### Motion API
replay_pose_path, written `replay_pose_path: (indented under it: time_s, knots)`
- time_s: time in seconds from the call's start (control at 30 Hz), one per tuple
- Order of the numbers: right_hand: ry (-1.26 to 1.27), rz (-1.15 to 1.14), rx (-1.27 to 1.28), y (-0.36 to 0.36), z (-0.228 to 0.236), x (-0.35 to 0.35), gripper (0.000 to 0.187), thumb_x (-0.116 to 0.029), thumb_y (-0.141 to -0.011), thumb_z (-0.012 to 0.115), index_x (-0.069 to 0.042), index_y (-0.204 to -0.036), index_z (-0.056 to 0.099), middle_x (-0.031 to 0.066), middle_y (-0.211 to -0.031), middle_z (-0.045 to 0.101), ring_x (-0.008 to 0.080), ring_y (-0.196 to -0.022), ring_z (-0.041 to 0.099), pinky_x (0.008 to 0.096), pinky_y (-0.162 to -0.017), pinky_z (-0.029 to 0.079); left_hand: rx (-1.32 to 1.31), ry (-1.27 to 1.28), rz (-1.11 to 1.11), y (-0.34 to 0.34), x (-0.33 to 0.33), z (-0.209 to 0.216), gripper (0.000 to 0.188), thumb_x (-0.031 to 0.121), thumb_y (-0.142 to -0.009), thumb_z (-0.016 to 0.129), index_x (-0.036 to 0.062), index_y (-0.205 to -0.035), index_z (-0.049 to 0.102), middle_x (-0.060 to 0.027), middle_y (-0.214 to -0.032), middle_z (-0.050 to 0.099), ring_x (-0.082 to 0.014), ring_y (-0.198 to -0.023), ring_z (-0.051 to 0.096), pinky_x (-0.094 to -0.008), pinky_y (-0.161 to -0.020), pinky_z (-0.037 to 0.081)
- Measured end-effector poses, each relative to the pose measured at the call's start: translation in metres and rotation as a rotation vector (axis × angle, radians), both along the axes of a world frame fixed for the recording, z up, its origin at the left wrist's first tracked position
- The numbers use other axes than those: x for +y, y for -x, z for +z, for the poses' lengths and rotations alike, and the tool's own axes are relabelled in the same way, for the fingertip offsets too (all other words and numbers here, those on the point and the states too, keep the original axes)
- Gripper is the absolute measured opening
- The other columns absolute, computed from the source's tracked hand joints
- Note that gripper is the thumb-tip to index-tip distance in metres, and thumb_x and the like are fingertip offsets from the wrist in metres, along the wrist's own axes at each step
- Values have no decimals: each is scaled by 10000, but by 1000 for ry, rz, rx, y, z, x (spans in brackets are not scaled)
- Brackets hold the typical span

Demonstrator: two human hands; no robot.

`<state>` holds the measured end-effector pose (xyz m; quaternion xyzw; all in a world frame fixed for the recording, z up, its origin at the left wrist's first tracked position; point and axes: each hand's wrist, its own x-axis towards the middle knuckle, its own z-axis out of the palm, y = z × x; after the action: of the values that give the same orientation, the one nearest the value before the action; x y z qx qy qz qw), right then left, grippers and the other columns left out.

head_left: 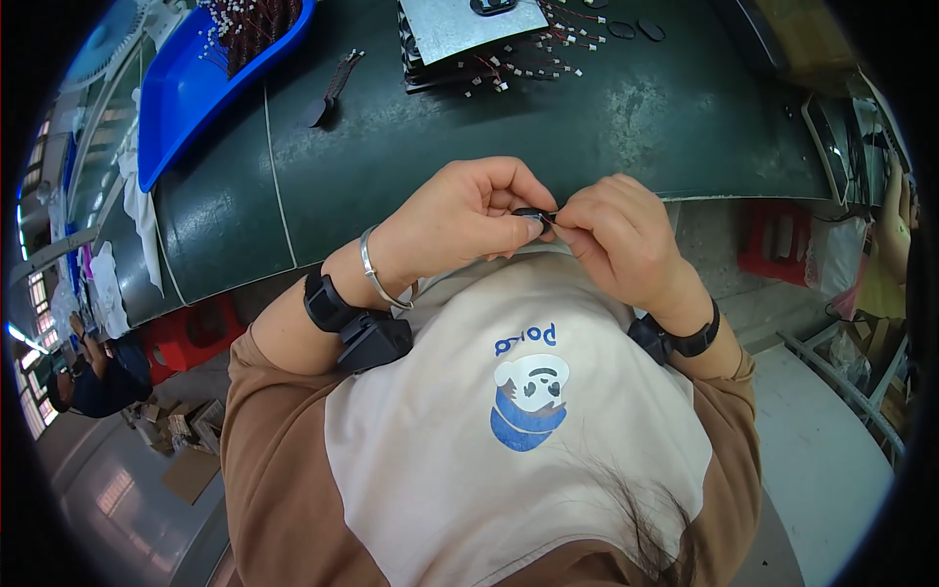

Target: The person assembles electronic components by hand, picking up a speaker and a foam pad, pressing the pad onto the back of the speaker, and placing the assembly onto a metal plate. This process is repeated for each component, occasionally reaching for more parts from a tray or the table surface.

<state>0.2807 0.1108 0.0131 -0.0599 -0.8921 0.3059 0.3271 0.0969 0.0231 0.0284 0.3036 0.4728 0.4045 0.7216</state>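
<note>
Just off the table's near edge, my left hand is closed, thumb and fingers pinching a small black oval part. Facing it, my right hand is closed too, its fingertips pressed together at the part's right end. Something thin and dark, perhaps a wire, shows between the two hands; the right fingers hide most of it. Both hands are close together in front of my chest.
On the dark green table lies a short black cable bundle. A blue tray with wires stands far left. Farther back are a metal plate over wires with white connectors and black oval pieces. Red stools stand below.
</note>
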Motion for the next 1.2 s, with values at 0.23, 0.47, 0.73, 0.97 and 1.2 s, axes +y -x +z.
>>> replay_pose_path:
  time_s: [0.23, 0.47, 0.73, 0.97, 1.2]
  knots:
    - [25, 12, 5, 1, -1, -1, 185, 34, -662, 660, -20, -791, 539, 88, -723, 580, 245, -591, 542, 331, -522, 398, 6, -8, -22, 1, -1, -1, 120, 12, -817, 591, -5, -934, 573, -57, -785, 645, -46, -575, 515, -196, -506, 415]
    - [49, 12, 13, 1, -2, -2, 182, 41, -660, 657, -20, -790, 545, 88, -724, 580, 244, -590, 543, 331, -524, 399, 17, 10, -24, 1, 0, -2, 119, 12, -813, 596, -7, -928, 573, -64, -786, 652, -47, -567, 521, -192, -500, 424]
    - [38, 12, 41, -1, -4, -1, 201, 31, -649, 679, -20, -811, 572, 83, -717, 596, 233, -577, 549, 317, -511, 398, -14, 28, -20, 1, -1, -2, 133, -8, -811, 607, -10, -940, 575, -60, -804, 648, -40, -587, 541, -168, -520, 440]
    - [-37, 26, 12, -4, 0, 1, 213, 24, -641, 693, -28, -824, 598, 72, -707, 607, 218, -573, 557, 305, -504, 396, -50, 69, -4, 3, 0, -2, 147, -24, -809, 597, -21, -954, 571, -85, -825, 654, -43, -579, 536, -166, -514, 436]
    - [-54, 19, 17, -3, 0, 2, 215, 8, -618, 688, -23, -816, 610, 71, -719, 602, 210, -584, 557, 297, -508, 402, -152, 60, 37, 3, -2, -5, 156, -33, -814, 587, -31, -967, 560, -111, -831, 647, -51, -563, 523, -168, -497, 422]
